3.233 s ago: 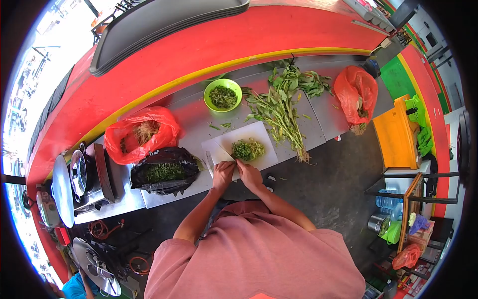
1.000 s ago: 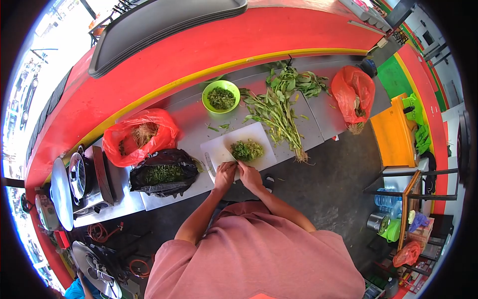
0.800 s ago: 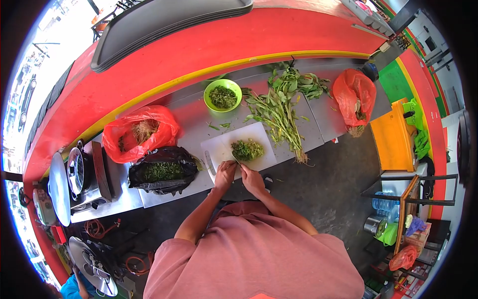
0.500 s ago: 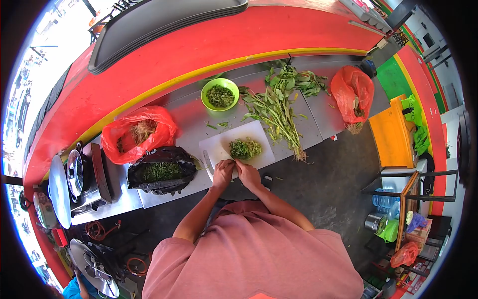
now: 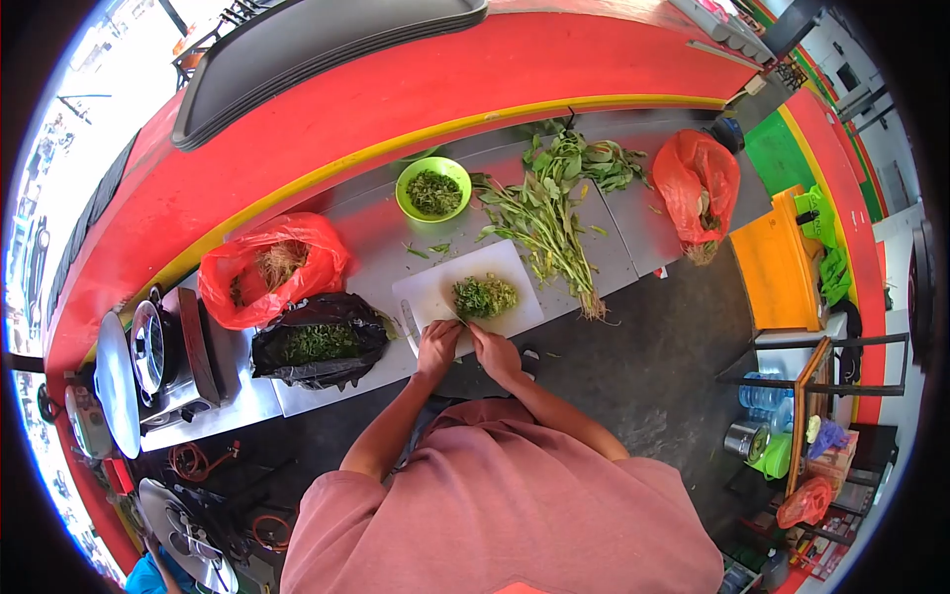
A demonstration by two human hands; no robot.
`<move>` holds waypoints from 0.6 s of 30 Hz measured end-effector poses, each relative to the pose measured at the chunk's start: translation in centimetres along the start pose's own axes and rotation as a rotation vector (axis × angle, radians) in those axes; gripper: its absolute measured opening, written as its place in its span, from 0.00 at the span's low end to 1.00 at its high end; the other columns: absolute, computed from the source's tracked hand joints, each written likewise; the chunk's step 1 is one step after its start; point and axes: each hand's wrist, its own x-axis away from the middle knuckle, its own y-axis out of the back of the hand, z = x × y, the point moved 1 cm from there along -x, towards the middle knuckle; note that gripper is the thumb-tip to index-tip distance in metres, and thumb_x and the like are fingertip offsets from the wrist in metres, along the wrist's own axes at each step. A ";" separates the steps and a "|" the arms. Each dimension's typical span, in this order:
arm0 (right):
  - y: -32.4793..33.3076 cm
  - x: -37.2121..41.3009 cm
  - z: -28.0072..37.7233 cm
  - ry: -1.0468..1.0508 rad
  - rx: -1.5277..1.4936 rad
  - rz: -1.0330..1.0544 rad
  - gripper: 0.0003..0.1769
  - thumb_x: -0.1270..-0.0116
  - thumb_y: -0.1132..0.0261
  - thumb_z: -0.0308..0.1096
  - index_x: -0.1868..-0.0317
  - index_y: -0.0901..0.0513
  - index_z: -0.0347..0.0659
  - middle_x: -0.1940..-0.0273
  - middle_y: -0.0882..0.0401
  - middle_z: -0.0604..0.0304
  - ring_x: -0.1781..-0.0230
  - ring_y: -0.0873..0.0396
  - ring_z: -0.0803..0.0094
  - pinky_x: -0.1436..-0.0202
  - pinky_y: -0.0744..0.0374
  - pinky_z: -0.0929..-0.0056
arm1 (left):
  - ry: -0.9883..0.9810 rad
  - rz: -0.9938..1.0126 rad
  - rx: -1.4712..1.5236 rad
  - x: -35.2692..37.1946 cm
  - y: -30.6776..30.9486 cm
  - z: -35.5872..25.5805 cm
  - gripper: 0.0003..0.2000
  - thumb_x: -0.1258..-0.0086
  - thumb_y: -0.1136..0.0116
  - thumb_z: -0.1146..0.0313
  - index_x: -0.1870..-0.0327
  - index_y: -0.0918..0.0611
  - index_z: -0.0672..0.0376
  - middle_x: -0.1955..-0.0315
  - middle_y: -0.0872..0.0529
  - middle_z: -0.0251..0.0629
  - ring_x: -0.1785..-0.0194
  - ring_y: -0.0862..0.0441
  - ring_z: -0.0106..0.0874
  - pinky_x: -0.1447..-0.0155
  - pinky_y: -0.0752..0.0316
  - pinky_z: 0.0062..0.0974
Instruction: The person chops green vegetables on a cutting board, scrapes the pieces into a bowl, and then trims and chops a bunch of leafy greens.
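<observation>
A white cutting board (image 5: 416, 289) lies on the metal table with a pile of chopped greens (image 5: 483, 296) on it. At the board's near edge, my left hand (image 5: 438, 346) is closed, its fingers curled. My right hand (image 5: 495, 352) is closed close beside it, fingertips pointing toward the pile. Something thin and small seems to show between the fingertips of both hands, but its kind is too small to tell. Beyond the board stands a lime-green bowl (image 5: 404, 192) of chopped greens. A bunch of long-stemmed leafy greens (image 5: 546, 223) lies to the right, roots toward me.
Left of the board sit a black plastic bag (image 5: 374, 346) of chopped greens and a red bag (image 5: 322, 238) with roots. Another red bag (image 5: 697, 178) stands far right. A stove with a lidded pot (image 5: 150, 346) is at the left end. Dark trays (image 5: 317, 54) rest on the red ledge.
My hands have moved slightly apart at the board's near edge. The camera view has shifted a little; the greens and bags stay in place.
</observation>
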 end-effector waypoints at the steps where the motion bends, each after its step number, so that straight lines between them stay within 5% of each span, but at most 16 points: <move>1: 0.0 -0.5 0.3 -0.004 0.002 -0.005 0.17 0.23 0.42 0.42 0.40 0.16 0.52 0.68 0.15 0.42 0.69 0.16 0.41 0.66 0.18 0.45 | -0.001 0.001 -0.013 0.0 -0.1 0.1 0.11 0.38 0.37 0.75 0.54 0.12 0.57 0.53 0.13 0.34 0.47 0.17 0.37 0.43 0.24 0.37; 18: 0.3 -0.4 0.8 -0.020 0.079 0.069 0.17 0.23 0.43 0.41 0.38 0.18 0.54 0.67 0.14 0.41 0.68 0.16 0.40 0.66 0.18 0.46 | 0.072 -0.086 0.031 0.5 -0.7 -0.6 0.12 0.40 0.35 0.76 0.54 0.13 0.61 0.55 0.13 0.38 0.50 0.17 0.40 0.44 0.23 0.38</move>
